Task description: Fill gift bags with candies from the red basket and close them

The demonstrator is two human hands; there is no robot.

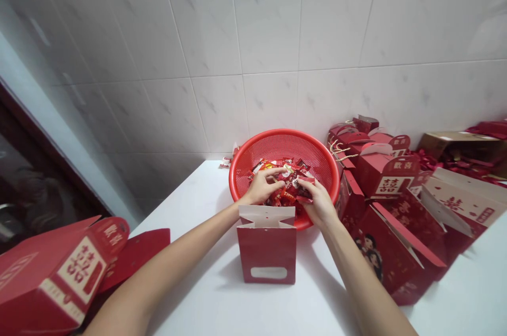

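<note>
A red mesh basket (233, 177) on the white table holds a heap of small wrapped candies (283, 198), mostly red. My left hand (260, 187) reaches over the basket's near left side; its thumb and forefinger are apart above the candies, and its other fingers are partly hidden. At the right of the heap, my right hand (320, 204) is closed on a red wrapped candy (304, 188). Between my forearms an open-topped red gift box (267, 251) stands upright in front of the basket, with a pale oval window low on its near side.
Several red gift boxes (388, 180) crowd the right side, some closed with handles and some open at the top. A cardboard box (455, 140) sits farther right. On the left are more red boxes (59, 278). A tiled wall (269, 103) rises behind the table (186, 188).
</note>
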